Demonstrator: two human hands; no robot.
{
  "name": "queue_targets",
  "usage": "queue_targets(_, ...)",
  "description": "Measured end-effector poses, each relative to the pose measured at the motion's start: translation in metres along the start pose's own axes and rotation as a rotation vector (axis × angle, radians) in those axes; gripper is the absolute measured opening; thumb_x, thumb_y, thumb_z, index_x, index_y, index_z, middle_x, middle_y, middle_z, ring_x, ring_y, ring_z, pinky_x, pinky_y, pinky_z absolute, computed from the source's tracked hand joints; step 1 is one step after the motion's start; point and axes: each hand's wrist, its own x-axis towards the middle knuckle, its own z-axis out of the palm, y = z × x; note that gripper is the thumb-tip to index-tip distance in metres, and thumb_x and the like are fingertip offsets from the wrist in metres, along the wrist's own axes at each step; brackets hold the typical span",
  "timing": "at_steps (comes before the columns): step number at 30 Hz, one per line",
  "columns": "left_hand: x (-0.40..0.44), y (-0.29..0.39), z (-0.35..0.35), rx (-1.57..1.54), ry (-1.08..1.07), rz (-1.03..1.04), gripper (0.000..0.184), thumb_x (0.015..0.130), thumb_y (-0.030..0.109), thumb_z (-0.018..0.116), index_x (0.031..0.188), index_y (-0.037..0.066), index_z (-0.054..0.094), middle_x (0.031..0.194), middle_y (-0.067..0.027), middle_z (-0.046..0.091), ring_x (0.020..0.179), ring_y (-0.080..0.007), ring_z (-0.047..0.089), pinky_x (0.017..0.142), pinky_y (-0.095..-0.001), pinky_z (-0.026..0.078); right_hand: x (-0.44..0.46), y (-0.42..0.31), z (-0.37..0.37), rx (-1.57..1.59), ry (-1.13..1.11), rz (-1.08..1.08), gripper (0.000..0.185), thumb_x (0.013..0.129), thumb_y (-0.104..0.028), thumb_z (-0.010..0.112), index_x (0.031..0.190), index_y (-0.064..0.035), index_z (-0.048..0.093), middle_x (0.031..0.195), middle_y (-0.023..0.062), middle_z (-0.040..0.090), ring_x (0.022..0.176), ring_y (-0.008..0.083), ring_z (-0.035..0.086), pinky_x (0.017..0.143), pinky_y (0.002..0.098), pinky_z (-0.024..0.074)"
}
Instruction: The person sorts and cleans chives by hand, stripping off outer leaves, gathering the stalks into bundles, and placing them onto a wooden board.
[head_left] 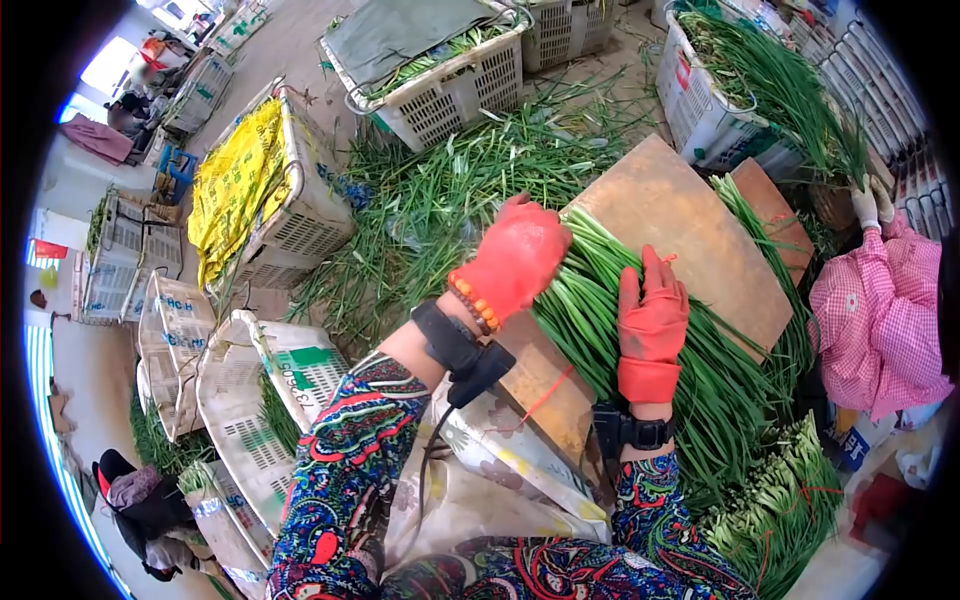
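Observation:
A thick bunch of long green chives point(600, 300) lies across a board in front of me, its pale stem ends toward the upper left. My left hand point(518, 255), in a red rubber glove, is a fist against the left side of the stems; what its curled fingers hold is hidden. My right hand point(652, 335), also red-gloved, rests on the leaves with its fingers stretched out. By its fingertips shows a thin red tie point(670, 258). Another red string point(545, 395) trails over the near edge of the board point(545, 375).
Bundled chives point(775, 500) stand at lower right, beyond a wide brown board point(690, 240). Loose leaves point(450, 190) litter the floor ahead. Around are white crates point(440, 110), one under a yellow sack point(240, 180). At right sits a person in a pink checked sleeve point(870, 310).

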Motion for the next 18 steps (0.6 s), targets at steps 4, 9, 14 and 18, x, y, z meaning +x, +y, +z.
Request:
queue_targets(4,-0.001,-0.024,-0.027,0.133,-0.023,0.006,0.012,0.064,0.009,0.053,0.074,0.013,0.058,0.076,-0.0057,0.055,0.085,-0.0262,0.055,0.087,-0.04,0.039,-0.001,0.002,0.001,0.007,-0.013,0.029,0.038,0.082,-0.026,0.056,0.113,-0.0045,0.053,0.105,0.0141,0.058,0.1,0.0311,0.053,0.09,0.0431,0.0369)
queue_targets(9,-0.065,-0.134,-0.098,0.445,0.099,-0.448,0.013,0.07,0.011,0.051,0.079,0.008,0.061,0.078,-0.0135,0.06,0.079,-0.0324,0.057,0.072,-0.0401,0.046,-0.001,0.0,0.0,0.022,-0.017,0.049,0.038,0.083,-0.027,0.055,0.114,-0.0059,0.053,0.105,0.0138,0.058,0.1,0.0304,0.053,0.09,0.0431,0.0373)
queue_targets(14,-0.18,-0.199,-0.129,0.516,-0.027,-1.115,0.024,0.08,0.025,0.049,0.081,0.005,0.062,0.084,-0.0209,0.061,0.084,-0.0384,0.057,0.075,-0.0454,0.046,0.001,0.001,0.0,-0.004,-0.066,0.042,0.036,0.085,-0.029,0.052,0.113,-0.0056,0.054,0.104,0.0148,0.059,0.097,0.0321,0.054,0.087,0.0414,0.0396)
queue_targets(18,-0.245,-0.168,-0.108,0.42,-0.253,-1.088,0.053,0.077,0.038,0.055,0.124,0.014,0.046,0.115,-0.0201,0.053,0.109,-0.0356,0.049,0.09,-0.0437,0.039,0.001,0.007,0.002,0.033,-0.132,0.048,0.036,0.087,-0.028,0.049,0.114,-0.0041,0.054,0.109,0.0175,0.057,0.099,0.0344,0.053,0.087,0.0391,0.0399)
